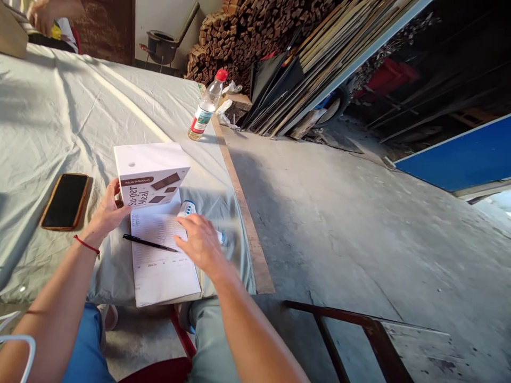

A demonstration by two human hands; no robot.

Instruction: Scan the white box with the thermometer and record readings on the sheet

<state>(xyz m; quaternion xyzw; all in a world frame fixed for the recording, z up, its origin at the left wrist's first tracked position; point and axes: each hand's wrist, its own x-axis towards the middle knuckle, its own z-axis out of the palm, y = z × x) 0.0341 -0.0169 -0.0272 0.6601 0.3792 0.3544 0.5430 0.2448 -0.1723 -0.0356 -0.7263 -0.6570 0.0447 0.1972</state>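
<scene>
1. White box: grasped by the left hand, thumb on its near face; it lay ahead and left of the right hand, its wider edge running crosswise.
2. Printed sheet: lay between the hands, long axis pointing away from the wearer.
3. White-and-blue device: partly beneath the half-curled right hand, the nearer one; grasp could not be determined.
4. Black pen: lay just left of the right fingertips.

grey concrete floor | pale wall | stacked cut wood | blue panel, right | sunlit cloth-covered table
</scene>
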